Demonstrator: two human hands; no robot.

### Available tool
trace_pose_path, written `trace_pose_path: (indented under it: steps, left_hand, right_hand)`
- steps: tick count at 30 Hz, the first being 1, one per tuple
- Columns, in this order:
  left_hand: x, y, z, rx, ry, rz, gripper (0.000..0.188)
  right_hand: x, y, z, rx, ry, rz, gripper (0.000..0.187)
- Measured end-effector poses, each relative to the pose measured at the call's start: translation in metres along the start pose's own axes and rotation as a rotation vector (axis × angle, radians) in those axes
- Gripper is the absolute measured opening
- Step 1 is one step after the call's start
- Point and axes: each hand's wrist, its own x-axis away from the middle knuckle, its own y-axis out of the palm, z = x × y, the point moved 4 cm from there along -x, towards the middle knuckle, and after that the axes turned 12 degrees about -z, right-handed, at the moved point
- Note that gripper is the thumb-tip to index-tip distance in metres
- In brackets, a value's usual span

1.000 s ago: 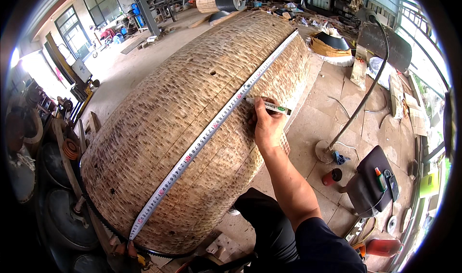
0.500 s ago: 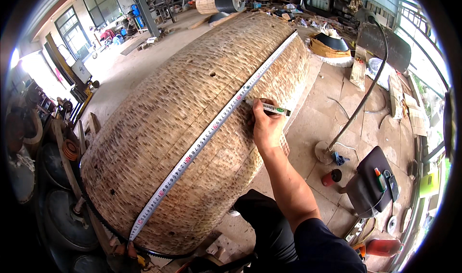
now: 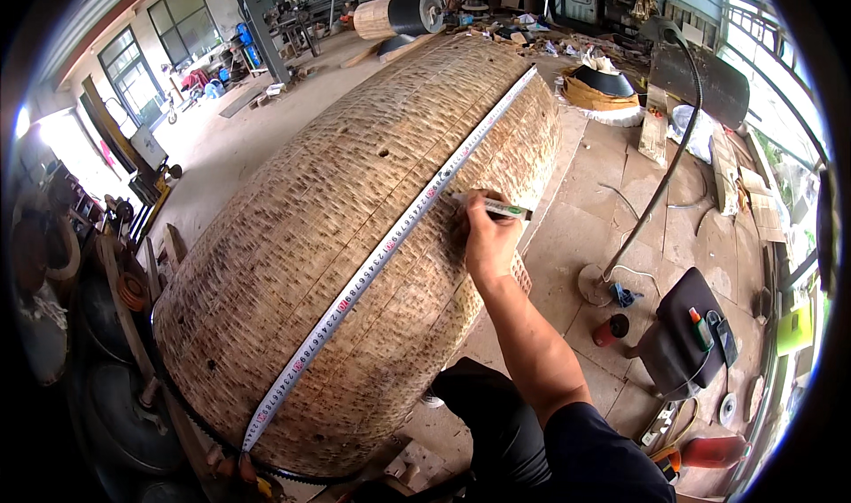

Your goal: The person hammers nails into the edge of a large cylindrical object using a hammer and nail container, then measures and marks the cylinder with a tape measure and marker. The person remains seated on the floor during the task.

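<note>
A large barrel-shaped wooden body (image 3: 301, 210), its surface covered in chisel marks, fills the middle. Along its length runs a white tape measure (image 3: 341, 308), stretched from the far right end to the near left end. My right hand (image 3: 489, 244) is closed round a white marker pen (image 3: 507, 210) with a green mark; its tip points at the wood right of the tape. At the tape's near end, the fingers of my left hand (image 3: 246, 467) pinch it in shadow at the barrel's rim. Most of that hand is hidden in the dark.
A gooseneck lamp (image 3: 660, 197) stands on the tiled floor at right. Near it are a red can (image 3: 611, 329) and a dark stool (image 3: 681, 335) with a pen and a phone on it. Dark round metal pieces (image 3: 124, 410) lean at left. A smaller wooden roll (image 3: 399, 15) lies behind.
The view has shifted slightly. My right hand stays beside the tape with the marker, its tip now a little more visible against the wood. The tape lies as before.
</note>
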Motion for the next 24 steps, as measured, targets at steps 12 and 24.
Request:
trace_pose_path:
  steps: [12,24]
  left_hand:
    - [0.006,0.008,-0.004,-0.061,-0.016,-0.058,0.031]
    - [0.005,0.014,-0.004,-0.06,-0.01,-0.075,0.03]
  right_hand:
    - [-0.058,-0.028,0.003,0.066,-0.065,0.118,0.028]
    - [-0.067,-0.033,0.012,0.117,-0.034,0.107,0.034]
